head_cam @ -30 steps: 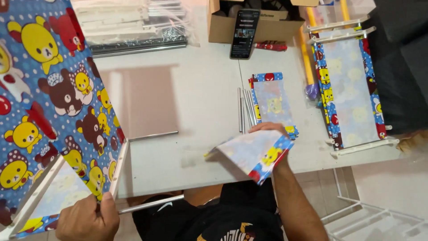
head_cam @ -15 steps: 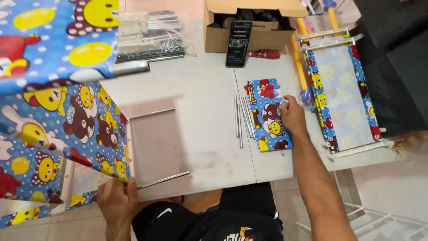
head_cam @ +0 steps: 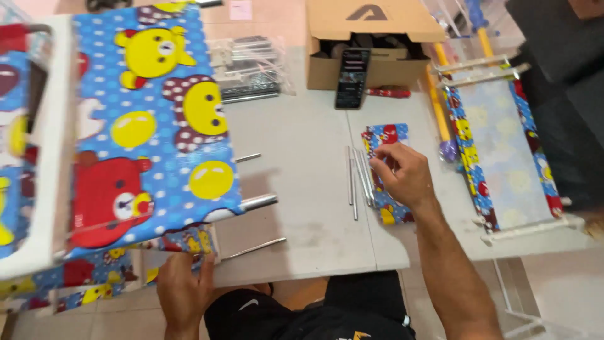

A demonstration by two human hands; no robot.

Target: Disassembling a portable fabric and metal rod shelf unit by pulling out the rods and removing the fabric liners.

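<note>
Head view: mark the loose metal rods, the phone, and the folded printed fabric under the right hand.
metal rods (head_cam: 352,179), head view, mid-length of the rods lying on the table.
phone (head_cam: 352,79), head view, centre of its dark screen.
folded printed fabric (head_cam: 385,135), head view, upper part clear of the right hand (head_cam: 402,176).

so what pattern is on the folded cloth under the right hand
Blue with white dots and cartoon bears in red and yellow, on the folded cloth under the right hand; head view.
</note>
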